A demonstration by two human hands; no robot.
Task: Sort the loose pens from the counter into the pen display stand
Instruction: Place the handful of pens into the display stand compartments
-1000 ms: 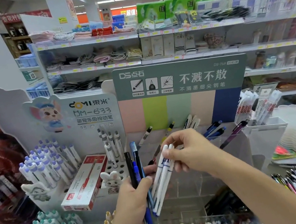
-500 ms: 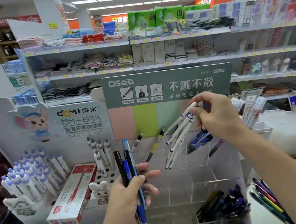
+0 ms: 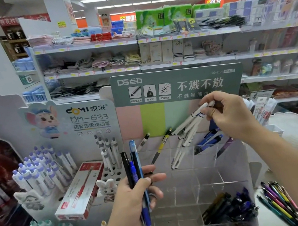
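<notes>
Shop aisle, stocked shelves behind; foreground is a clear acrylic pen display stand divided into compartments, with a grey-green header card above pastel stripes. Right hand — fingers curled, pinching the upper ends of a bunch of white pens with dark bands; their lower ends angle down into an upper middle compartment of the stand. Left hand grips a cluster of blue and black pens upright, thumb across the barrels, other fingers partly extended. Neighbouring upper compartments: one yellow-and-black pen, dark blue pens. Lower right compartment holds dark pens. Loose multicoloured pens lie on the counter at right.
</notes>
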